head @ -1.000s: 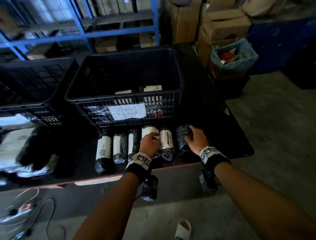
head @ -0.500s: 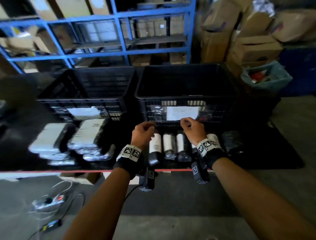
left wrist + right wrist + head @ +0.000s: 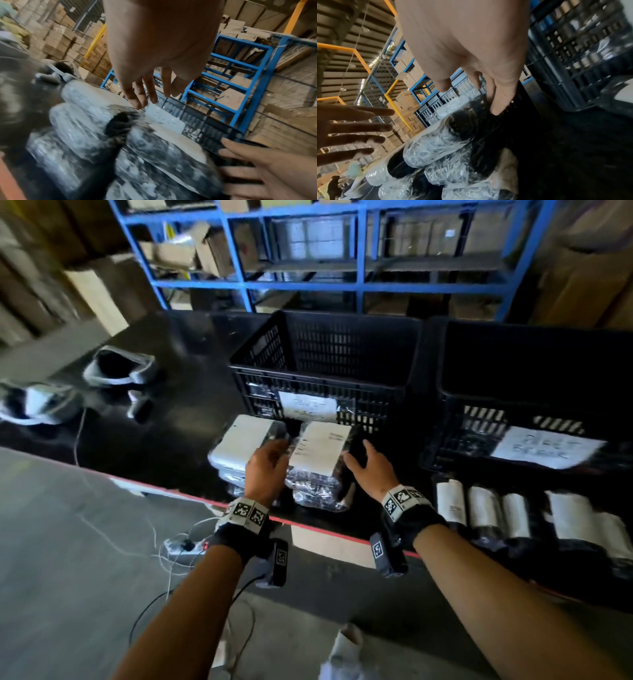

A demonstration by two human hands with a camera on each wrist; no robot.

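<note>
Left grip (image 3: 265,467) and right grip (image 3: 370,470), both released, flank the labelled wrapped bundle (image 3: 317,470) lying between them.

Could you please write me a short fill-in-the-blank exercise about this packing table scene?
The left hand and right hand flank a parcel with a ___ label.
A ___ crate stands right behind the parcel.
The shelving at the back is painted ___.
The row of small rolls lies on the person's ___ side.
Missing words: white; black; blue; right.
</note>
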